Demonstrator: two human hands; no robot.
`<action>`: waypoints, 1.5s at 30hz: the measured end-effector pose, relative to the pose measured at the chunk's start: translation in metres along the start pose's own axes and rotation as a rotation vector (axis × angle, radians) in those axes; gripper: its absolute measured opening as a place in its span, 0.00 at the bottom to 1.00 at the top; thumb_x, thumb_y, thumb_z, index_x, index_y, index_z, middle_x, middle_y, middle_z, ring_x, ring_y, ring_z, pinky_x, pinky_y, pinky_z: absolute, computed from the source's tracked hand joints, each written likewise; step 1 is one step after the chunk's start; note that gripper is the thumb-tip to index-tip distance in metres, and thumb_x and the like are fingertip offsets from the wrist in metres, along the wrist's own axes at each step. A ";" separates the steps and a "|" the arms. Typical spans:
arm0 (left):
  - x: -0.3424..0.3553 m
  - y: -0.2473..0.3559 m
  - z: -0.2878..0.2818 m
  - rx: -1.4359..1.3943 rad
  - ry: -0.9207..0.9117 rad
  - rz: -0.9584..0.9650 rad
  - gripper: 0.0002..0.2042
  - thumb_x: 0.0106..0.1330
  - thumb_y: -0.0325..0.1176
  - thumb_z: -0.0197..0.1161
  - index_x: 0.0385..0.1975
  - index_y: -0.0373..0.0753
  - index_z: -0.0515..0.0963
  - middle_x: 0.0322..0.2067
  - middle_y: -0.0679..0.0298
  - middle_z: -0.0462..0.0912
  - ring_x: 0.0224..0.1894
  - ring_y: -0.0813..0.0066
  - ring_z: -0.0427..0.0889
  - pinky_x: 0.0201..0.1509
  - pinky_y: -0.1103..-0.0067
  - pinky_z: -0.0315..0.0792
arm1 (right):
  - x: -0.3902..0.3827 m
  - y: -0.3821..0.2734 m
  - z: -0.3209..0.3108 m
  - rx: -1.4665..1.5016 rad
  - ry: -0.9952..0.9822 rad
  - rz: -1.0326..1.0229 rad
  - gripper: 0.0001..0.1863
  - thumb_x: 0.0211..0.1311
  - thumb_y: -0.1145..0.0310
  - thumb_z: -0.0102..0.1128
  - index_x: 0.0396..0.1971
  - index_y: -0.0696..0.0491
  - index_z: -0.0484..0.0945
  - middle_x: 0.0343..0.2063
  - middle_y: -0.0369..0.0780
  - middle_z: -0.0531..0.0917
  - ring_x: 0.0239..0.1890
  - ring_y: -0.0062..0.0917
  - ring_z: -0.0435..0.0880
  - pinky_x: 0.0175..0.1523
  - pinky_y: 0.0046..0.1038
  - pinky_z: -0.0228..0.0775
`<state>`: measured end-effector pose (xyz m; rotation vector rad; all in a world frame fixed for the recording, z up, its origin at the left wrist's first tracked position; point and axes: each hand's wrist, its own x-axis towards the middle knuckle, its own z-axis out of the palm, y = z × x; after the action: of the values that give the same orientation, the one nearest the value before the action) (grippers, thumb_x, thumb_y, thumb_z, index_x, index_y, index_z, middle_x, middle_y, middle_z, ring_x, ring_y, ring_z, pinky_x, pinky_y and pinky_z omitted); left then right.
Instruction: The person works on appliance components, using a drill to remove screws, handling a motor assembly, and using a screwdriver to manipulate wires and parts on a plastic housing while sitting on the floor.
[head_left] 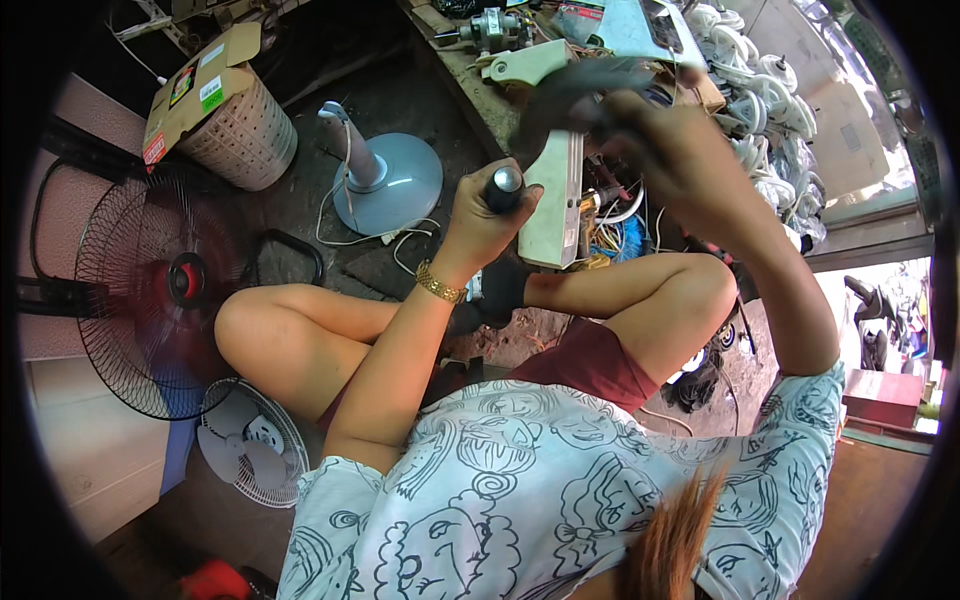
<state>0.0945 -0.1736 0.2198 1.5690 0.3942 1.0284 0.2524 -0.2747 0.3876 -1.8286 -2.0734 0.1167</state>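
My left hand (475, 215), with a gold bracelet at the wrist, is closed around a black cylinder (504, 188). A round, shiny silver end of it faces up. My right hand (650, 135) is raised to the right and smeared by motion. Its fingers look closed on a dark, curved, blurred shape (570, 95) whose kind I cannot make out. Just beyond my left hand and beneath the right stands a long pale plastic casing (550, 205). Part of it is hidden behind my hands.
A running floor fan (188, 280) is at the left, with a white fan head (250, 445) below. Beyond my legs stands a grey fan base (390, 185) with a loose cord. A workbench (465, 85) holds a motor (495, 30); white plastic parts (765, 100) pile up at the right.
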 end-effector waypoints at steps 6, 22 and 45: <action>0.002 -0.006 0.006 -0.089 -0.044 -0.087 0.08 0.58 0.27 0.66 0.24 0.35 0.73 0.19 0.71 0.69 0.25 0.86 0.63 0.27 0.82 0.62 | 0.000 0.004 0.025 0.019 -0.015 -0.089 0.14 0.66 0.61 0.53 0.43 0.55 0.75 0.21 0.52 0.77 0.26 0.46 0.78 0.32 0.42 0.68; 0.014 -0.013 -0.001 0.039 -0.082 -0.088 0.13 0.57 0.25 0.66 0.19 0.36 0.66 0.17 0.72 0.66 0.23 0.86 0.61 0.25 0.84 0.59 | 0.095 0.223 0.059 -0.126 0.598 0.315 0.19 0.64 0.57 0.53 0.48 0.56 0.76 0.38 0.59 0.79 0.44 0.47 0.79 0.48 0.43 0.68; 0.023 -0.057 -0.013 0.154 -0.254 0.061 0.20 0.53 0.31 0.69 0.46 0.36 0.73 0.43 0.58 0.79 0.48 0.68 0.77 0.50 0.73 0.72 | 0.046 -0.008 0.131 1.285 0.420 0.162 0.20 0.70 0.58 0.52 0.25 0.60 0.74 0.21 0.35 0.76 0.23 0.15 0.71 0.29 0.17 0.62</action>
<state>0.1127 -0.1324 0.1764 1.8349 0.2565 0.8468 0.1980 -0.2074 0.2792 -1.0303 -1.0423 0.8057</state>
